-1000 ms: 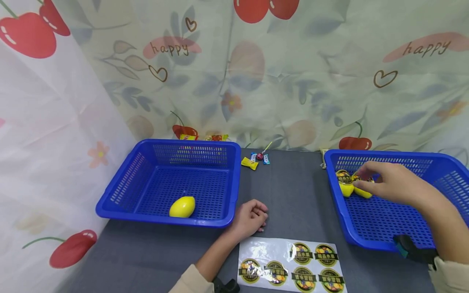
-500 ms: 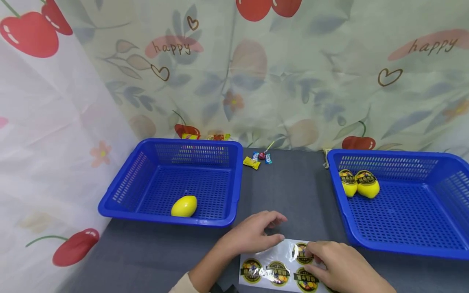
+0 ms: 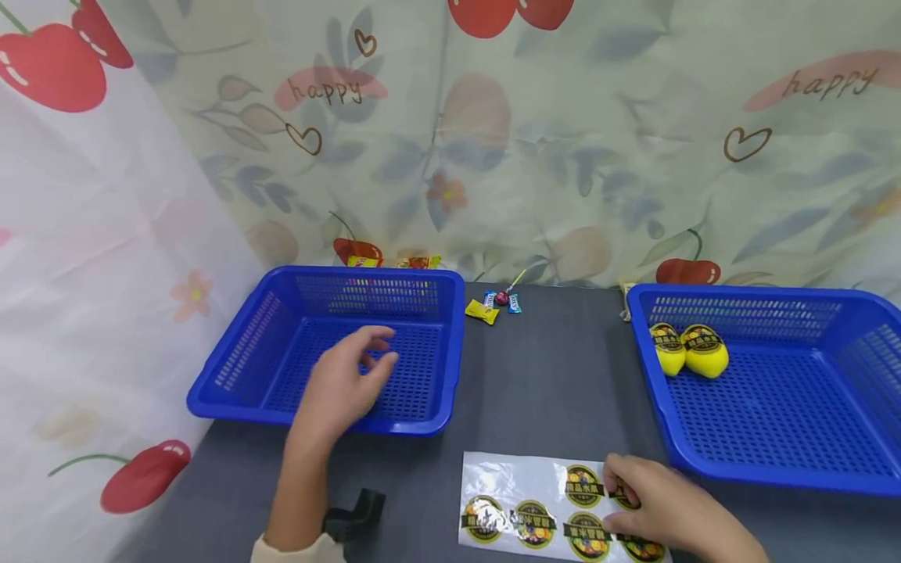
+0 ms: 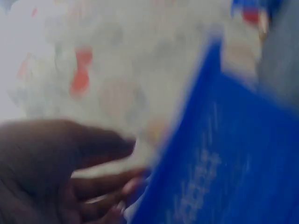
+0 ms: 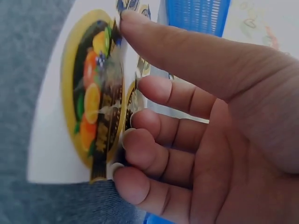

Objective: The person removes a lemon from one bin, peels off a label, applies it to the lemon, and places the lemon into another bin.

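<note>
My left hand [image 3: 345, 379] is over the left blue basket [image 3: 450, 375], its fingers loosely bent and holding nothing. The left wrist view is blurred; there the hand [image 4: 70, 172] appears beside the basket's wall [image 4: 210, 140], thumb and fingers apart. A lemon that lay in this basket is hidden behind the hand. My right hand [image 3: 662, 500] has its fingertips on the right end of a white sheet of round fruit stickers [image 3: 486, 473]. Close up, its thumb and bent fingers [image 5: 140, 149] meet a sticker [image 5: 88, 102]; I cannot tell whether they pinch it.
Two lemons with stickers, one in front [image 3: 706, 356] and one beside it [image 3: 667, 356], lie in the right blue basket [image 3: 788, 477]. Small wrapped candies [image 3: 482, 312] and a lollipop [image 3: 501, 298] lie at the back. Printed curtains [image 3: 542, 156] close off the rear and left.
My right hand has left the lemons in the right basket and come down to the sticker sheet. My left hand has passed over the sheet, then moved left over the left basket.
</note>
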Available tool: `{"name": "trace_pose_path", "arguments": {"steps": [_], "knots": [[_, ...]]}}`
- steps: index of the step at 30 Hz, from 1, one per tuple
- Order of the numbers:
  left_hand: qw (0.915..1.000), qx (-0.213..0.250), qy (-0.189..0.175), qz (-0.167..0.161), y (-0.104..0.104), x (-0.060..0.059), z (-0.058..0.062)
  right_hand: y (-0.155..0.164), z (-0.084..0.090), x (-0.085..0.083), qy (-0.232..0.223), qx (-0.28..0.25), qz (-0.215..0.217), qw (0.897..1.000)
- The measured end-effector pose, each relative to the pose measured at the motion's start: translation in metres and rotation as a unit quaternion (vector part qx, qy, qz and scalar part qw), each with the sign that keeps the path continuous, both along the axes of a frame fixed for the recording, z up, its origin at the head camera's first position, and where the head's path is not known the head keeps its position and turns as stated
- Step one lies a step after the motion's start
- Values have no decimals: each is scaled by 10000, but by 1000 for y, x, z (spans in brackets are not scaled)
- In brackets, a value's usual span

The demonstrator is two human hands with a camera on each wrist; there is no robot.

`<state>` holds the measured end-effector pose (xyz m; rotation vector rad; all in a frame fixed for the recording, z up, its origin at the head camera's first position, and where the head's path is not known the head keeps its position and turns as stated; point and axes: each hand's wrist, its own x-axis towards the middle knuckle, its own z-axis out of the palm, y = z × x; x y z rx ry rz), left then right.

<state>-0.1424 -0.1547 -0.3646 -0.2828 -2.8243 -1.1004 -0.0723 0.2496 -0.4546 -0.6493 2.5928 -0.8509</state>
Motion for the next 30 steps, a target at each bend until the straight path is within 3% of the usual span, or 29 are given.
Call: {"name": "trace_pose_path", "arguments": {"steps": [2,4,8,12,15,21,30], "knots": [[9978,-245,-159,600,-21,-8,-8,0,1,-3,-151,-40,81,9998],[9957,-319,-419,768,-37,-15,-15,1,1,-6,-329,-60,166,9993],[9916,-504,-1072,521,-52,-22,-24,3,2,-10,-545,-75,297,9980],[9769,-998,-1888,126,-52,-24,-28,3,1,-12,-574,-45,309,9979],[9671,-1278,-2200,-55,-50,-25,-29,3,1,-12,-550,-66,311,9980],[9675,-1319,-2151,-148,-49,-23,-28,3,1,-12,-522,-88,284,9982],[9855,-925,-1413,-162,-52,-27,-27,2,-1,-13,-649,-53,225,9976]]}}
